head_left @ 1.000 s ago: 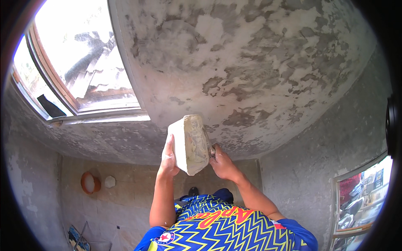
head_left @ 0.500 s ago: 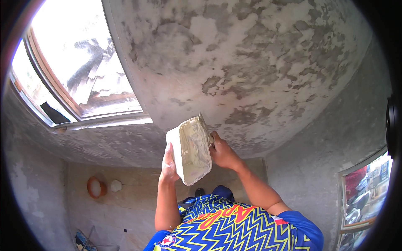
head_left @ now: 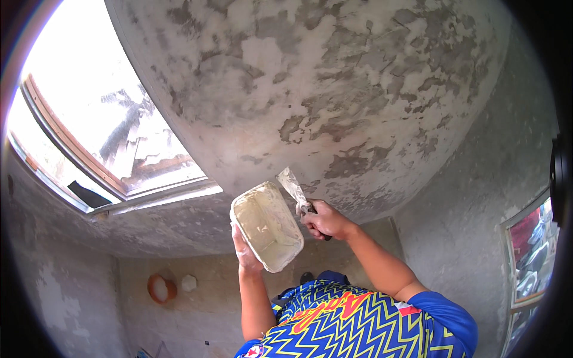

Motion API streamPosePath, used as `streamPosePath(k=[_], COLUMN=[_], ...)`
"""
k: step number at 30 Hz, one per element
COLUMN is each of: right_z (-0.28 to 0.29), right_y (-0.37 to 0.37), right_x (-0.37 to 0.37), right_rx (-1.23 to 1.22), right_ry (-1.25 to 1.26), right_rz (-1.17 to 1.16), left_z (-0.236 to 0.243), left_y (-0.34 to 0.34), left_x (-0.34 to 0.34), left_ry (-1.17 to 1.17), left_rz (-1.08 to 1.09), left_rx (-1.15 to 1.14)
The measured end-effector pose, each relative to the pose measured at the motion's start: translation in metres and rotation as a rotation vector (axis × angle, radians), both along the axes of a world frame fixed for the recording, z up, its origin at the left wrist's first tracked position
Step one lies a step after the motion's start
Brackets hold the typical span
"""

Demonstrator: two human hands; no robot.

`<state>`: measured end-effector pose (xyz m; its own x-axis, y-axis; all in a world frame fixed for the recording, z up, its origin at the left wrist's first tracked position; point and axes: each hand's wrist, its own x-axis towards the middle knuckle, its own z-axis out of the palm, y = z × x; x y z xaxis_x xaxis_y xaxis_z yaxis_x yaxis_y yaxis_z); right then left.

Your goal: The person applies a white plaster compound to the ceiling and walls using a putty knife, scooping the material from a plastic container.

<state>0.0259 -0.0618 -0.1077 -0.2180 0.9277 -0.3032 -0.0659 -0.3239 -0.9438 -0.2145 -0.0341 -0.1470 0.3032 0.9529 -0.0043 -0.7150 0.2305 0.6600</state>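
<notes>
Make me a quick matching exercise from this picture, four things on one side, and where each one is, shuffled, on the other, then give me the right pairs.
Things:
1. Tub
2. Scraper
3. Orange bucket
4. Window

Places:
A. On the floor, lower left of the picture
B. In the right hand
C. In the upper left of the picture
D. In the left hand

Right pairs: 1-D, 2-B, 3-A, 4-C

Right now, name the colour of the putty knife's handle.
The putty knife's handle looks black, seen best in the head view.
</notes>
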Motion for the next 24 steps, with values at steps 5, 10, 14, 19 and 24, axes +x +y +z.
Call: streamPosePath(k=[5,10,14,19,24], right_z=[0.002,-0.003,-0.015,-0.007,-0.016], right_y=[-0.026,-0.047,-0.065,-0.078,-0.080], right_x=[0.019,0.021,0.027,0.037,0.054], right_rx=[-0.123,-0.091,-0.051,0.175,0.364], right_ry=[0.528,0.416,0.231,-0.161,-0.367], right_rz=[0.080,0.074,0.023,-0.058,-0.103], left_z=[0.011,-0.001,0.006,0.008,0.016], left_y=[0.002,-0.001,-0.012,-0.017,-0.020], left_x=[0.000,0.008,0.033,0.049,0.064], left_ry=[0.013,0.121,0.194,0.196,0.309], left_rz=[0.021,-0.020,-0.043,-0.126,-0.128], left_rx=[-0.045,-0.064,-0.055,-0.032,0.014])
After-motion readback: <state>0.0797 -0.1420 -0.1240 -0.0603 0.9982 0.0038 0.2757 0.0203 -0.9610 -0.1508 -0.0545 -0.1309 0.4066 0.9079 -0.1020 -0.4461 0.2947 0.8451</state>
